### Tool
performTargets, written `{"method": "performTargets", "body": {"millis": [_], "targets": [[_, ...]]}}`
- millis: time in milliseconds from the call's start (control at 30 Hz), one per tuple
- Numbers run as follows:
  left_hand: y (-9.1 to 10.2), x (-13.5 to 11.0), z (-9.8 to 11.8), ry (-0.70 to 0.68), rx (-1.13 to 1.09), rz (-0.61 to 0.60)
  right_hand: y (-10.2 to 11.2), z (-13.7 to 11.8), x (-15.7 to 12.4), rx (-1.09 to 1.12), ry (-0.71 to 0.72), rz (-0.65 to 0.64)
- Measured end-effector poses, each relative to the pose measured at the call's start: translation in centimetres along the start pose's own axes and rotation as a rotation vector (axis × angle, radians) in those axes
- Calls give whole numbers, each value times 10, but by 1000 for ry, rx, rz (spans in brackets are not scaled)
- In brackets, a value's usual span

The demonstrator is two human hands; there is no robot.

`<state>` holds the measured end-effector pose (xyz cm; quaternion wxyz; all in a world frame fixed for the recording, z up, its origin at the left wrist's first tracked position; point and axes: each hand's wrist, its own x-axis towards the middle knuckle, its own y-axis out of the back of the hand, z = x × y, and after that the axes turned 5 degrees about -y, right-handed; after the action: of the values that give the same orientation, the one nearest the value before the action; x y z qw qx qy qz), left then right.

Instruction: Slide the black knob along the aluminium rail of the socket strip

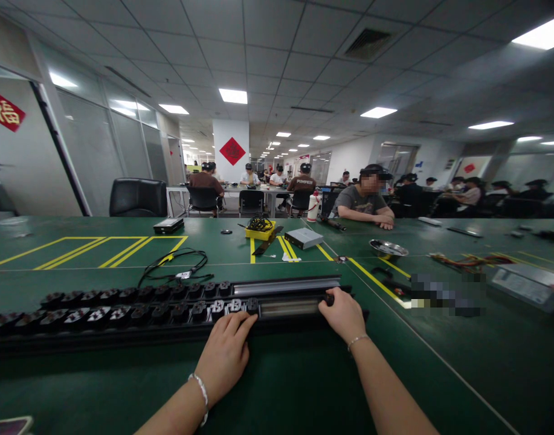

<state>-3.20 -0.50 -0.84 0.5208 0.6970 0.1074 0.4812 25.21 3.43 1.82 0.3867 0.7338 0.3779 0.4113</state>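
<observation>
Two long black rails point(277, 317) lie side by side on the green table, holding rows of black and white plug-like pieces point(99, 315). My left hand point(225, 347) rests on the near rail with its fingers stretched out, touching the rightmost pieces of the row. Toward the right end of the same rail, my right hand point(342, 314) is closed on a small black plug-like piece point(330, 298). A bare, pale stretch of channel shows between my hands. The fingers hide part of both the pieces and the rail.
Beyond the rails lie a black cable point(199, 263), a yellow tray point(260, 229) of cables and a grey drive box point(304, 237). Right of them are a metal bowl point(388, 248) and a power supply point(524, 284), with another person's hand at its edge. A person sits across the table.
</observation>
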Motion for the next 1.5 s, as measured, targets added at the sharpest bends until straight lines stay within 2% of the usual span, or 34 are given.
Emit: {"method": "performTargets", "body": {"millis": [1267,1500], "targets": [[1,0,0,-3,-21,1,-1,1,2,28,-14,-18],[0,0,-1,2,-26,-20,-2,3,-2,30,-14,42]]}}
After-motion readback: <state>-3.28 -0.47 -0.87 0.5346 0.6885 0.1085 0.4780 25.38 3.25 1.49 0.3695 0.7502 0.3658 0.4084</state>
